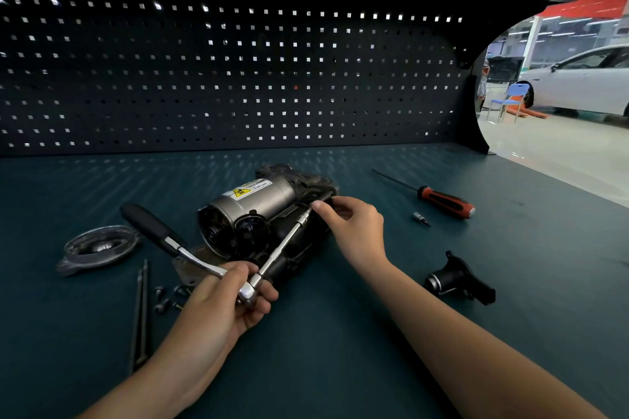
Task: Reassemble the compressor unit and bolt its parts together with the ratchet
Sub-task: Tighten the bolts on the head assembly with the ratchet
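Note:
The compressor unit [252,210], a silver cylinder with a yellow warning label on a black body, lies on the dark green bench [340,350]. My left hand [226,302] grips the ratchet [170,241] at its chrome head, the black handle pointing up and left. A long extension bar [286,243] runs from the ratchet head up to the compressor's right side. My right hand [347,224] pinches the bar's far tip against the black body. A round metal end cover [98,248] lies to the left.
A red-and-black screwdriver [442,200] and a small socket bit [420,218] lie at the right. A black fitting [459,280] sits near my right forearm. Thin dark tweezers [141,313] and several loose screws [165,299] lie at the left. A pegboard [221,78] backs the bench.

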